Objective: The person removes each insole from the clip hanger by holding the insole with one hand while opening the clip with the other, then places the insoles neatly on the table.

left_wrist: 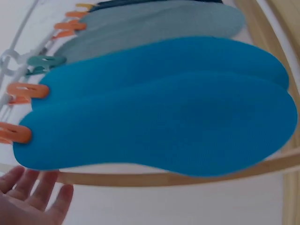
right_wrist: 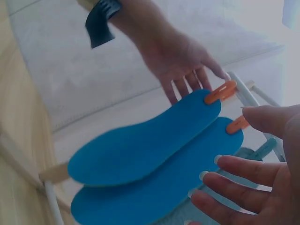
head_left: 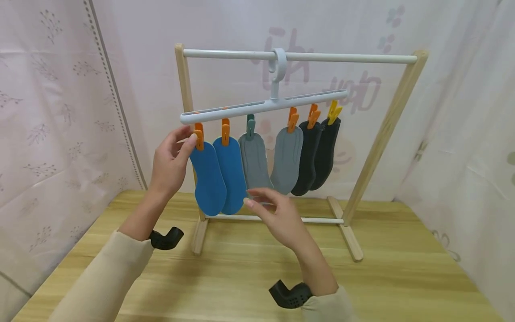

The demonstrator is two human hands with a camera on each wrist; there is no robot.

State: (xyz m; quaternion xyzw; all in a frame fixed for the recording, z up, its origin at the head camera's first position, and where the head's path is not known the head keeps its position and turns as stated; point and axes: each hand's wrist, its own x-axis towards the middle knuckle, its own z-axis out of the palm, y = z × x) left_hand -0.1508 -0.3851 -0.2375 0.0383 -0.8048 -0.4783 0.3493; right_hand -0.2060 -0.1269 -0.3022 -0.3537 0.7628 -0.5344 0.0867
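Note:
A pair of blue insoles (head_left: pixel 209 181) hangs by orange clips (head_left: pixel 225 132) from a tilted white hanger (head_left: pixel 237 110). Beside the outermost orange clip (right_wrist: pixel 220 93), my left hand (head_left: pixel 170 161) has its thumb tip at the clip and its fingers loosely extended by the insole's top edge. My right hand (head_left: pixel 277 214) is near the lower end of the second blue insole (left_wrist: pixel 164 65), fingers apart and relaxed, with nothing in its grasp. Two grey insoles (head_left: pixel 287 161) hang further right, one from a green clip (head_left: pixel 251 127). Beyond them are two black insoles (head_left: pixel 327 154).
The hanger's hook goes over the white top rod (head_left: pixel 346 57) of a wooden rack (head_left: pixel 386 129). The rack's feet (head_left: pixel 351 243) stand on a wood-grain table (head_left: pixel 402 273). Pale printed curtains (head_left: pixel 132 53) surround it. A yellow clip (head_left: pixel 334 112) holds the farthest black insole.

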